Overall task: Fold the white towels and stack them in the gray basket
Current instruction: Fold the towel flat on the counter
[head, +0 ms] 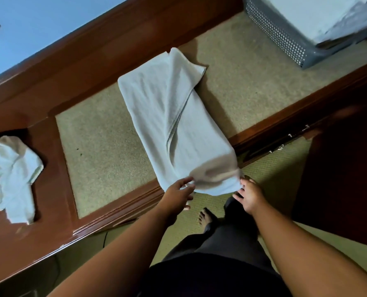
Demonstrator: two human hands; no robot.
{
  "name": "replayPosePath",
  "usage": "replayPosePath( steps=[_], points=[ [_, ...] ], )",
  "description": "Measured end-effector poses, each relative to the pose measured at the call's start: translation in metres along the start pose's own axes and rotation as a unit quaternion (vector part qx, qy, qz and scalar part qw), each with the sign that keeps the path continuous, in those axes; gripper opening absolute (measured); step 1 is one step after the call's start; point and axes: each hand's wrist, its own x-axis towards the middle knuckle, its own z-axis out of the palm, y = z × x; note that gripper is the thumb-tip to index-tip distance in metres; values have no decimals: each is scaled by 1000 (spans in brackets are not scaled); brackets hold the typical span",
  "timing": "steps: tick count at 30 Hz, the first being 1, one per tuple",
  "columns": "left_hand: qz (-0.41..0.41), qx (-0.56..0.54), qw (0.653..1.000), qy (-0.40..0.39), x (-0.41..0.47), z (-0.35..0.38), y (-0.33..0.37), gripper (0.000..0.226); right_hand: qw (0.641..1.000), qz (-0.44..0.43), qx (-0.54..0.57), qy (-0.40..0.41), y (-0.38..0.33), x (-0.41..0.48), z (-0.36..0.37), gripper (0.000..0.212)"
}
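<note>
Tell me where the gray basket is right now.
In the head view the gray basket sits at the top right, on the table, up and right of the half-folded towel, with white cloth inside.

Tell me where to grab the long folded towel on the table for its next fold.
Pinch the two near corners of the folded towel, coming from the front of the table: that short end overhangs the edge, and the left hand and right hand are at them.

Arms reach forward; left grip point(179, 190) loosely curled, right grip point(249, 195) splayed.
</note>
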Motion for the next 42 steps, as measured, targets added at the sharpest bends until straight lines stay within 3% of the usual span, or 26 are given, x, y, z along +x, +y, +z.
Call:
replayPosePath(
  steps=[3, 7, 11, 16, 22, 27, 34, 39, 42],
  points=[
    [-7, -13, 1000, 7, 4, 0, -2, 23, 998, -61, 14, 22, 15, 1, -1, 29],
    [-3, -7, 999, 31, 4, 6, -8, 17, 976, -89, -120, 161, 34, -7, -21, 28],
    [4, 7, 999, 36, -1, 9, -3, 32, 961, -100, -234, 105, 34, -3, -16, 38],
    [13, 33, 998, 51, -2, 3, -2, 36, 911, -177, -364, 80, 10, -27, 7, 30],
    [53, 77, 992, 89, -8, 3, -10, 30, 800, -346, -486, 61, -20, -67, 40, 26],
    [145, 219, 948, 181, -3, -7, -3, 22, 690, -456, -561, 29, -38, -79, 52, 35],
    [209, 315, 901, 215, 20, -26, 40, 51, 528, -508, -679, -45, -83, -73, 88, 54],
    [146, 341, 907, 200, 49, -32, 70, 75, 463, -481, -740, -90, -120, -54, 123, 59],
    [107, 389, 890, 212, 70, -33, 82, 81, 428, -472, -760, -126, -141, -40, 141, 62]
  ],
)
